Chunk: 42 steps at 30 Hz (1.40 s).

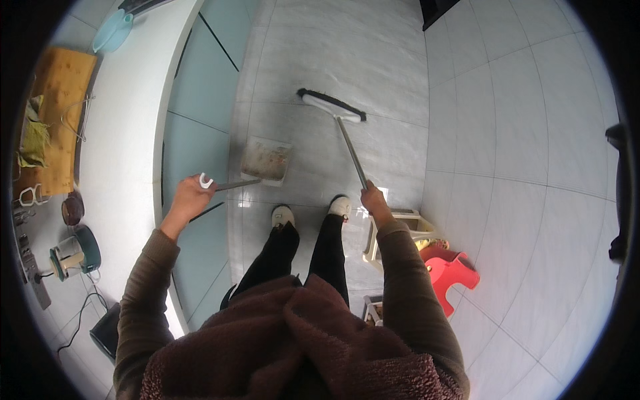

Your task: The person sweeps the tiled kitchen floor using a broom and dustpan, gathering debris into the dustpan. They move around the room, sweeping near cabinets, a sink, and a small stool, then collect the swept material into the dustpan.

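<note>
My left hand grips the upper end of a dustpan's metal handle, whose white hook sticks up past my fingers. The white dustpan rests on the tiled floor beside the cabinets, with brownish dirt in its pan. My right hand is closed around the metal stick of a broom. Its white head with black bristles lies against the floor ahead of my feet, to the right of and beyond the dustpan. Broom head and dustpan are apart.
Along the left runs a white countertop over pale blue cabinets. It carries a wooden board, a light blue basin and a green kitchen appliance. A cream plastic stool and a red plastic item stand by the right wall.
</note>
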Available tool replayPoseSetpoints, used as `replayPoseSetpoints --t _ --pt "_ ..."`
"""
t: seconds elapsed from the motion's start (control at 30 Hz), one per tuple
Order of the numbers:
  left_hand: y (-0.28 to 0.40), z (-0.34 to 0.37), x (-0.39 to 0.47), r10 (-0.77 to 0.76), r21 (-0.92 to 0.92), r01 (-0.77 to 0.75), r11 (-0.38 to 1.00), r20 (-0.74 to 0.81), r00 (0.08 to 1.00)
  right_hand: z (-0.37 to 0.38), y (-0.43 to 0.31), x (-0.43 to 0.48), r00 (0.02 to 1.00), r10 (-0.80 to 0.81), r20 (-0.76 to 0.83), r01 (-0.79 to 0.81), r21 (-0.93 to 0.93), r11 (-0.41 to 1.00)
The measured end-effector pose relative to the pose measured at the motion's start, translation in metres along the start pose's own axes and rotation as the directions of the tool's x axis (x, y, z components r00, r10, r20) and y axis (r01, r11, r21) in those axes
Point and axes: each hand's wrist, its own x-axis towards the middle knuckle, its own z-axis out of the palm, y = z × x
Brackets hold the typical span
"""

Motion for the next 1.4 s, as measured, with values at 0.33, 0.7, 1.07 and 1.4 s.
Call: replayPoseSetpoints --t 0.33,0.7,1.07,1.4 --pt "0.054 0.041 0.079 0.084 0.164 -0.071 0.984 -0.078 0.993 -0.152 0.028 -0.003 0.938 0.288 0.193 -0.344 0.624 0.701" --pt "0.075 0.033 0.096 -0.035 0.269 0.049 0.962 -0.057 0.998 -0.21 0.092 0.147 0.966 0.232 0.116 -0.258 0.495 0.829" --pt "0.078 0.013 0.1 -0.146 0.248 0.151 0.957 -0.038 0.989 -0.151 0.041 0.066 0.926 0.233 0.298 -0.339 0.383 0.859" --pt "0.051 0.011 0.09 -0.09 0.211 0.098 0.973 -0.043 0.995 -0.103 0.001 -0.013 0.964 0.089 0.251 -0.153 0.249 0.956"
